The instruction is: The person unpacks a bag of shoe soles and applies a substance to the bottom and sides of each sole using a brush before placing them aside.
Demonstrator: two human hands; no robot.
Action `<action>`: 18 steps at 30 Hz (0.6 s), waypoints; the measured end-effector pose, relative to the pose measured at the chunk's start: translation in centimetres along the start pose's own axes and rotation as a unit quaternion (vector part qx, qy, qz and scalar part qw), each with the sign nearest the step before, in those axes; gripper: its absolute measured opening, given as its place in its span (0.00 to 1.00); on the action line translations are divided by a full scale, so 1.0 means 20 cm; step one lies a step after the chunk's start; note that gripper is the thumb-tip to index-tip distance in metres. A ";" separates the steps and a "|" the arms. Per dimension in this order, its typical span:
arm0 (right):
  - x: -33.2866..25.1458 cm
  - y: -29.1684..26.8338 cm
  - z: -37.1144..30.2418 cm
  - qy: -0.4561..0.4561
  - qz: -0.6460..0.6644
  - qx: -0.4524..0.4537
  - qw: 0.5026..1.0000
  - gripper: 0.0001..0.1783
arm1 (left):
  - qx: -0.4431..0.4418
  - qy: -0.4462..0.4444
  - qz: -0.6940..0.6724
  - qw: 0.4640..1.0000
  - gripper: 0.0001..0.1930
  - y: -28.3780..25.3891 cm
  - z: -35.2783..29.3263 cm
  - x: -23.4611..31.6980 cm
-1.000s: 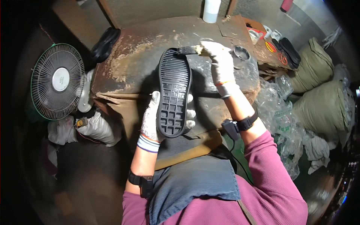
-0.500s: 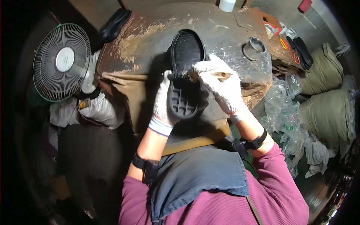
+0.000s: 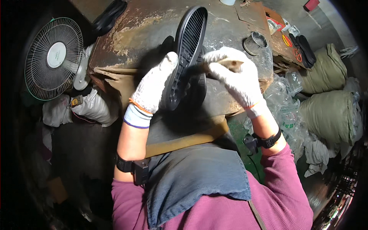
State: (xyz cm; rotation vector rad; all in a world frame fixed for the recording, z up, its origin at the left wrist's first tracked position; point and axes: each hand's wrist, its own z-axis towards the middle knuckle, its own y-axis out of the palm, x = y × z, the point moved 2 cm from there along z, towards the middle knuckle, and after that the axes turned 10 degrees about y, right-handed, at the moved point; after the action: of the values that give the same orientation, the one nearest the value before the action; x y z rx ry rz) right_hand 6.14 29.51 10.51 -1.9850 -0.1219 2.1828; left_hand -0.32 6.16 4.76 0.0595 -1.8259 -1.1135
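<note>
My left hand (image 3: pixel 151 84), in a white knit glove, grips a black shoe sole (image 3: pixel 193 32) by its left edge. The sole is tilted up on its side, its ribbed and gridded hollow inner face turned to the right. Close behind it is another black sole (image 3: pixel 199 90), partly hidden. In my right hand (image 3: pixel 241 78), also gloved, is a brush (image 3: pixel 230 63) with a pale wooden handle. Its dark bristle end points left at the sole; shadow hides whether it touches. Both hands are above the near part of the worn work table (image 3: pixel 226 38).
A grimy cup (image 3: pixel 255 44) stands on the table's right side. Scissors with orange handles (image 3: pixel 297 55) lie on a side ledge. A fan (image 3: pixel 55 57) is at left. Plastic bags (image 3: pixel 281 101) and green sacks (image 3: pixel 326 115) crowd the right. A blue cloth (image 3: pixel 199 176) covers my lap.
The sole has gone from facing up to tilted on its side and risen in view. My left hand has shifted left along its edge; the brush has moved slightly right, away from the sole's middle.
</note>
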 end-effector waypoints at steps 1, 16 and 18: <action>0.00 -0.02 0.04 0.021 0.002 0.010 1.000 0.09 | -0.001 0.000 -0.001 1.000 0.26 -0.03 -0.01 -0.02; 0.06 -0.19 0.32 -0.348 -0.368 0.176 0.844 0.09 | 0.037 -0.093 -0.117 0.988 0.38 0.14 -0.15 -0.13; 0.02 -0.16 0.39 -0.389 -0.351 0.157 0.837 0.09 | -0.003 -0.096 -0.185 0.978 0.39 0.15 -0.15 -0.14</action>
State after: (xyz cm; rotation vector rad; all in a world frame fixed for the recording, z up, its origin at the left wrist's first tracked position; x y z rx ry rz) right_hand -1.31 33.25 11.41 -0.6119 -0.4752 2.1239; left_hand 4.64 7.21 5.35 0.3087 -2.0361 -1.4238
